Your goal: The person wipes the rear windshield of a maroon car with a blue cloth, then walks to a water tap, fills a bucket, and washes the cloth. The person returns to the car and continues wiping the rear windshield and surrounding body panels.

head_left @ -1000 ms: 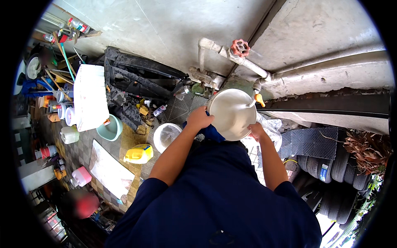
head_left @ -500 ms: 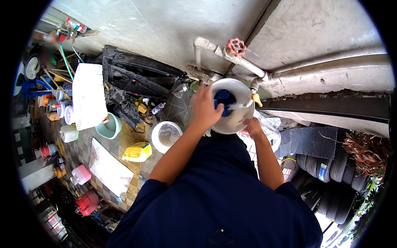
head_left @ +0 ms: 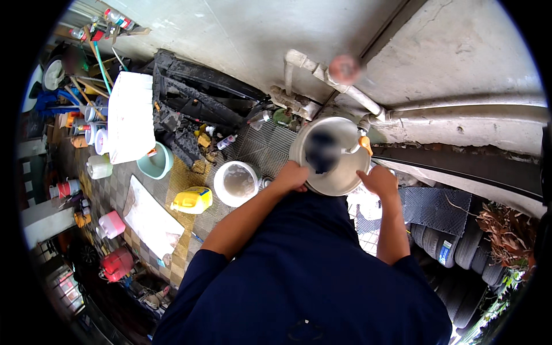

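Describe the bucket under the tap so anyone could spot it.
Follow the pale wall pipe to the orange-handled tap. Beneath it is a round off-white bucket. Unlike the white bucket to its left, it contains a dark blue bundle.

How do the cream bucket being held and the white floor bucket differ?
The cream bucket is in the left hand and right hand; the white bucket stands untouched on the matting. The cream bucket contains a blurred dark-blue bundle; the white bucket, something greyish. The cream bucket looks larger than the white bucket. Both are round and open-topped.
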`<state>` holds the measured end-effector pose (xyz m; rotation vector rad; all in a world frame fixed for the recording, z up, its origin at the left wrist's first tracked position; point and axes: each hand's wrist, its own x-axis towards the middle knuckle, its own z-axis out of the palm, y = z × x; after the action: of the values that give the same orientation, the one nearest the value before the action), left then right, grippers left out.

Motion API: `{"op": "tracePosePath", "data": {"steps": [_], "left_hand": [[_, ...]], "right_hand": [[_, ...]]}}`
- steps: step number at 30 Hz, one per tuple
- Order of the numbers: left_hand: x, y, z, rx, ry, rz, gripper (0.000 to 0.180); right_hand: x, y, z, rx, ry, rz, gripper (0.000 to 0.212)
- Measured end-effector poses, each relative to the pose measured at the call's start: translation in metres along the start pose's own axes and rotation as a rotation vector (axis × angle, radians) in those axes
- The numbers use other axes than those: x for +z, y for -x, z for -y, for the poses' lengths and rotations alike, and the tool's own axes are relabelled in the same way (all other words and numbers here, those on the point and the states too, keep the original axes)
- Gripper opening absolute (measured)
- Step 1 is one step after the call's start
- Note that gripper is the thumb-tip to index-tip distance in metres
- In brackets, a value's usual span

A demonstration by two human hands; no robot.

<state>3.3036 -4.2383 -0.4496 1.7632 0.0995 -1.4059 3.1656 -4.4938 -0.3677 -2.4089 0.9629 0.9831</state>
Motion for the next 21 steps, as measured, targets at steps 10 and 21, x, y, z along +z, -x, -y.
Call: {"op": "tracePosePath", "data": {"steps": [10,21], "left_hand": [[0.021,0.024,-0.022,0.022,-0.2,-0.046,0.052],[0.025,0.042,-0.028,0.031,-0.262,-0.239,0.065]], "right_hand": [[0.139,-0.162,0.07,-0.525,0.397,-0.085,0.124],[0.197,-0.248,0.055,-0.545,0.151,0.218,0.086]]}}
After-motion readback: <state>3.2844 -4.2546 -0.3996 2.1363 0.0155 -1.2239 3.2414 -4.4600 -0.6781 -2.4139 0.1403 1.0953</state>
